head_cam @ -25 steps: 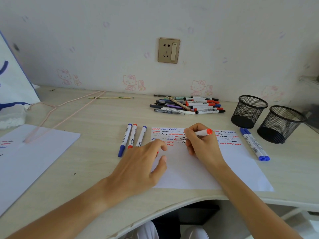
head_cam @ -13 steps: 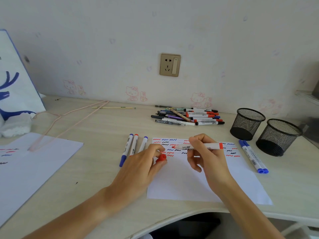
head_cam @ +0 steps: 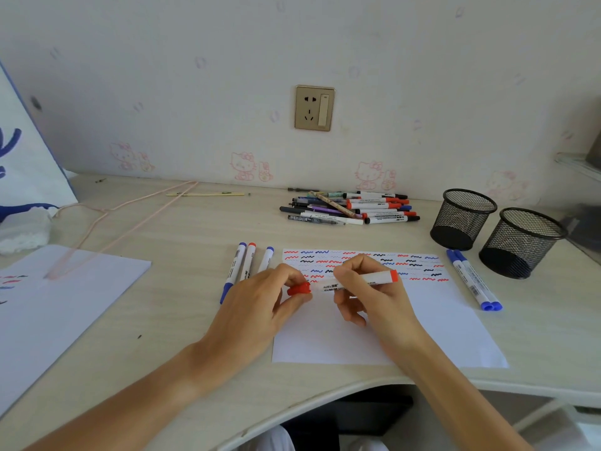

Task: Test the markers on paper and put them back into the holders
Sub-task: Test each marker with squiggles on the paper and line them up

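Note:
My right hand (head_cam: 370, 297) grips a white red-ended marker (head_cam: 377, 278) level above the white paper (head_cam: 448, 330), whose top rows carry red, blue and black squiggles. My left hand (head_cam: 257, 310) pinches its red cap (head_cam: 299, 288) right at the marker's tip. Three markers (head_cam: 245, 265) lie left of the paper, two blue ones (head_cam: 473, 281) lie to its right. Two black mesh holders (head_cam: 461, 219) (head_cam: 520, 242) stand at the right, nothing showing inside them.
A pile of several pens and markers (head_cam: 351, 208) lies near the wall. A second sheet (head_cam: 65, 304) with a few marks lies at the left, with a pink wire hanger (head_cam: 130, 219) and a blue-and-white bag (head_cam: 22, 177) behind it. The desk's curved front edge (head_cam: 325, 395) is close.
My right hand lifted the marker off the paper and turned it level. My left hand brought the red cap up to its tip.

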